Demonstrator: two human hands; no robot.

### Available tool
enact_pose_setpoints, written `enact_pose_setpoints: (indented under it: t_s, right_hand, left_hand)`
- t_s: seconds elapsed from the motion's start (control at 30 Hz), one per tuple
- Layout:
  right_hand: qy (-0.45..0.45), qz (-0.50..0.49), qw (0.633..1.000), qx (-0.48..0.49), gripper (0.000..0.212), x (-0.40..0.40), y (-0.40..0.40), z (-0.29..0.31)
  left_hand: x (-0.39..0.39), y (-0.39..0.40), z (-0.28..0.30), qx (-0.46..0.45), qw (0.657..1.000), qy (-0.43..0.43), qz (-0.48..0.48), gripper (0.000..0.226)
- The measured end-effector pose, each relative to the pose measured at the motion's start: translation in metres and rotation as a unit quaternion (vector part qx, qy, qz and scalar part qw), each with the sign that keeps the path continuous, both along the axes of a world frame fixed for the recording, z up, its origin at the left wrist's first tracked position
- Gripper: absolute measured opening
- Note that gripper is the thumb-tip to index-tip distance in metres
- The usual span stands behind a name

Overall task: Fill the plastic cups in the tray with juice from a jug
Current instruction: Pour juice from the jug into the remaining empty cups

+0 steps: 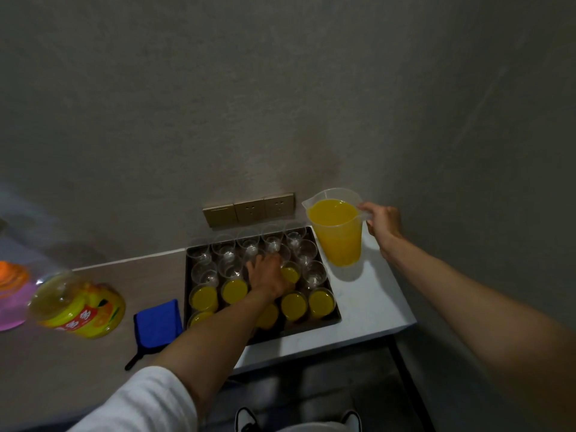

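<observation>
the person is partway through the pouring: the near two rows of plastic cups (294, 304) in the dark tray (311, 326) hold juice, one cup in the middle row is part-filled, and the far rows of clear cups (225, 244) stand empty. the right hand (384, 222) has its fingers curled round the handle of the jug (337, 232), which is upright, nearly full, and seems to hang just above the white counter (367, 310) beside the tray's right edge (a shadow lies under it). the left hand (268, 275) reaches into the tray's middle and lies over the cups there; it seems to steady one, but whether its fingers wrap a cup or merely rest on the rims cannot be told from this angle. the next move, by this reading, calls for swinging the jug over the part-filled or next empty cup and tipping slowly from the spout, since the light cups crowd together and could topple or overflow. a juice bottle (81, 305) and a blue cloth (159, 322) lie left of the tray.
</observation>
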State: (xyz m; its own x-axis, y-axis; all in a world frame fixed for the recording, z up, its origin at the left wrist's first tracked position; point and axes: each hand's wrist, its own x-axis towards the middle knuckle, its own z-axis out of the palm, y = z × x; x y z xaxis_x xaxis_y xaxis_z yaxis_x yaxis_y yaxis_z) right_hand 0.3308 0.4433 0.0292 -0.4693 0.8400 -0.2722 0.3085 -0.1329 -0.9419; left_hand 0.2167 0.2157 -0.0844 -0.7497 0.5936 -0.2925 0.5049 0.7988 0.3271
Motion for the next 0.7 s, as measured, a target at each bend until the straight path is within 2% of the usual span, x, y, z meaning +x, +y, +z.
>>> enact_pose_setpoints:
  t_s: [0.23,0.37,0.5,0.7]
  right_hand:
    - [-0.003,0.000,1.000,-0.005,0.022,0.001,0.002,-0.004]
    - [0.001,-0.003,1.000,-0.006,0.020,0.002,0.003,-0.005]
    - [-0.003,-0.005,1.000,-0.003,0.027,0.004,0.003,-0.007]
    - [-0.002,-0.006,1.000,-0.001,0.020,0.005,0.004,-0.009]
  left_hand:
    - [0.000,0.004,-0.006,0.003,1.000,-0.013,-0.007,0.068]
    - [0.000,0.006,-0.010,0.005,1.000,-0.016,-0.006,0.074]
    - [0.000,0.005,-0.010,0.003,1.000,-0.015,-0.023,0.081]
    - [-0.001,0.007,-0.013,-0.017,0.999,-0.026,-0.025,0.083]
